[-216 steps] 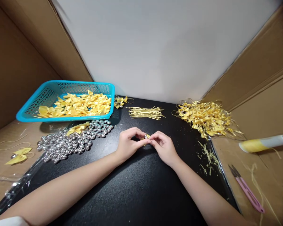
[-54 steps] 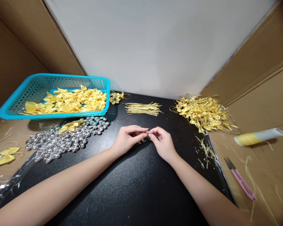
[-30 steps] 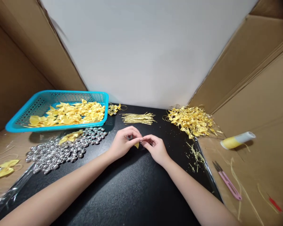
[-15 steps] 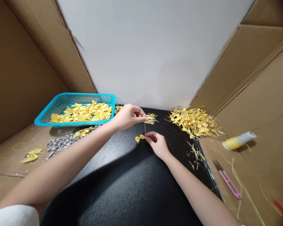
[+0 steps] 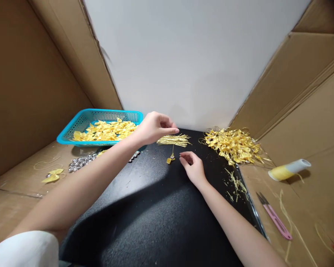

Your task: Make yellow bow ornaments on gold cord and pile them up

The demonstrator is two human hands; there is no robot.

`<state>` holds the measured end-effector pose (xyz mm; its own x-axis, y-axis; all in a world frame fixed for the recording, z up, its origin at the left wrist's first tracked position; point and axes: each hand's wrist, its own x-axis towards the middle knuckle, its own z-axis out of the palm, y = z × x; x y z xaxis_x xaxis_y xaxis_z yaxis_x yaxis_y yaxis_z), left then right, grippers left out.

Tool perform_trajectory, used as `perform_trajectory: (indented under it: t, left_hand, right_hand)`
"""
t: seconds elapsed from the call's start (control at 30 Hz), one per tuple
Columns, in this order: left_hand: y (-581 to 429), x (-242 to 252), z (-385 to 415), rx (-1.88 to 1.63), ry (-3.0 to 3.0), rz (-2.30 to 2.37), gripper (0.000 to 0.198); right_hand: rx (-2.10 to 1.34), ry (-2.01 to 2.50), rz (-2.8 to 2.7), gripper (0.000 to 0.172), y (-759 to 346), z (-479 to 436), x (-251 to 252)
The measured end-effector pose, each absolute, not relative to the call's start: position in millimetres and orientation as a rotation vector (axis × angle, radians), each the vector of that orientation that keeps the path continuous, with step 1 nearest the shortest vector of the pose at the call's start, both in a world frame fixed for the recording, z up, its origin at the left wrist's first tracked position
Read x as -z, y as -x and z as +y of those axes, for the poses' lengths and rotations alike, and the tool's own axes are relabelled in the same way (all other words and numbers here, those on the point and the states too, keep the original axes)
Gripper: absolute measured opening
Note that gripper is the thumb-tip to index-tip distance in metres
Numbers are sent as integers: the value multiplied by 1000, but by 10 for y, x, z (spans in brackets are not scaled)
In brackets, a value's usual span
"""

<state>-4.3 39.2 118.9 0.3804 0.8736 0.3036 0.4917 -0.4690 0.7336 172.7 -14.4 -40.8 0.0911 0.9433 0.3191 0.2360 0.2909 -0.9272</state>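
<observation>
My left hand (image 5: pixel 155 127) is raised above the black mat (image 5: pixel 161 215), its fingertips pinched on the top of a thin gold thread. A small yellow ribbon bow (image 5: pixel 170 160) hangs from that thread just above the mat. My right hand (image 5: pixel 193 167) rests on the mat right of the bow, fingers loosely curled and apart, holding nothing. Behind the hands a bundle of cut gold threads (image 5: pixel 174 139) lies on the mat.
A turquoise basket (image 5: pixel 80 124) of yellow bows stands at the left, silver beads (image 5: pixel 82 163) in front of it. A heap of bows with thread loops (image 5: pixel 233 144) lies at the right. Pink snips (image 5: pixel 275 219) and a yellow thread spool (image 5: pixel 289 170) lie on cardboard. Cardboard walls enclose both sides.
My left hand has risen and pulled the thread up, lifting the bow off the mat. My right hand has let go of the bow and drawn slightly right.
</observation>
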Motion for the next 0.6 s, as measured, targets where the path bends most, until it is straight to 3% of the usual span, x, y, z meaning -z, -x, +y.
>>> perform_trajectory:
  t: [0.27,0.43,0.6]
  left_hand:
    - [49,-1149,423,-948,-1955,1127,22]
    - [-30,-1174,391,-924,-1925,1044,19]
    - [-119,-1203,319,-922,-1937,1019,23]
  right_hand:
    - [-708,1166,-1451,14,-1762,-146,278]
    - [-708,1106,-1573,27,-1669,-168,240]
    - [-724,1085,-1617,19,-1605,-166,299]
